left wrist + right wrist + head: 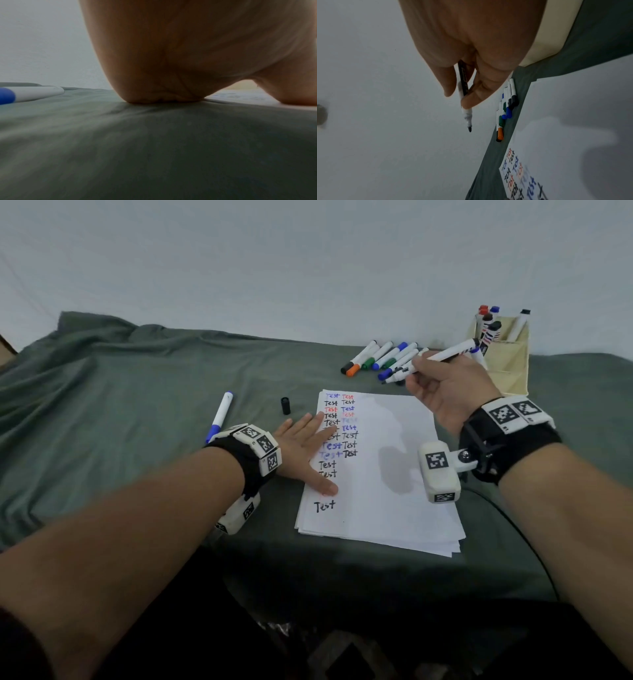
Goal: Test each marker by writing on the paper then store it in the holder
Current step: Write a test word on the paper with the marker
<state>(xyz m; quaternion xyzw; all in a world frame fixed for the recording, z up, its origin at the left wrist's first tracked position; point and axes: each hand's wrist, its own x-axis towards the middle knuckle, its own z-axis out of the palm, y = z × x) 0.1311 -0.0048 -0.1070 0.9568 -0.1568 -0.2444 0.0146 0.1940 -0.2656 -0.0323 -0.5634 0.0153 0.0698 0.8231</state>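
Observation:
My right hand (445,392) pinches an uncapped black marker (442,356) above the paper's far right corner, tip (469,130) pointing left. My left hand (308,446) lies flat with spread fingers on the left edge of the white paper (387,474), which carries columns of "Test" in black, red and blue. A loose black cap (285,405) stands on the cloth left of the paper. The beige holder (507,361) at the back right holds several markers. A row of capped markers (380,357) lies behind the paper.
A blue-capped marker (221,416) lies on the green cloth (120,405) beside my left wrist, also in the left wrist view as a blue-capped marker (30,94). A pale wall (308,261) rises behind the table. The paper is a small stack near the front edge.

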